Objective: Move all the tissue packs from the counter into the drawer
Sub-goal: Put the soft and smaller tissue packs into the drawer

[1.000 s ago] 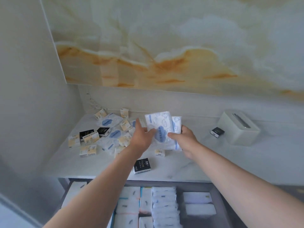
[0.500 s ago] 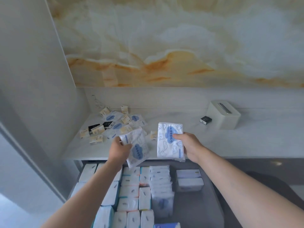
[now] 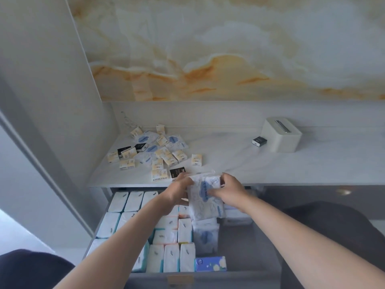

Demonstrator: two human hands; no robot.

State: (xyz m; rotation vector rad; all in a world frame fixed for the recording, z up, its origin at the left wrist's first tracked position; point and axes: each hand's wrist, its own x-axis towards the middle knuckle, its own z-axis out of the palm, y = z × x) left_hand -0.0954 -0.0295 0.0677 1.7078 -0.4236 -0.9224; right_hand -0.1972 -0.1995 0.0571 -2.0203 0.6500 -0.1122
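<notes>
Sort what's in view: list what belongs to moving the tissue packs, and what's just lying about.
Belongs: blue-printed white soft tissue packs gripped by left hand and right hand; small cream, black and blue-printed packs scattered on the pale marble counter; open grey drawer.
Lying about: cream box-shaped tissue dispenser; thin white cord by the back wall.

We record left hand (image 3: 177, 192) and right hand (image 3: 231, 195) bare, forearms likewise; dark navy clothing (image 3: 31, 270) shows at near left.

One head-worn view looks forward and down, close above the open drawer (image 3: 245, 253), with the surface (image 3: 270, 163) beyond.
</notes>
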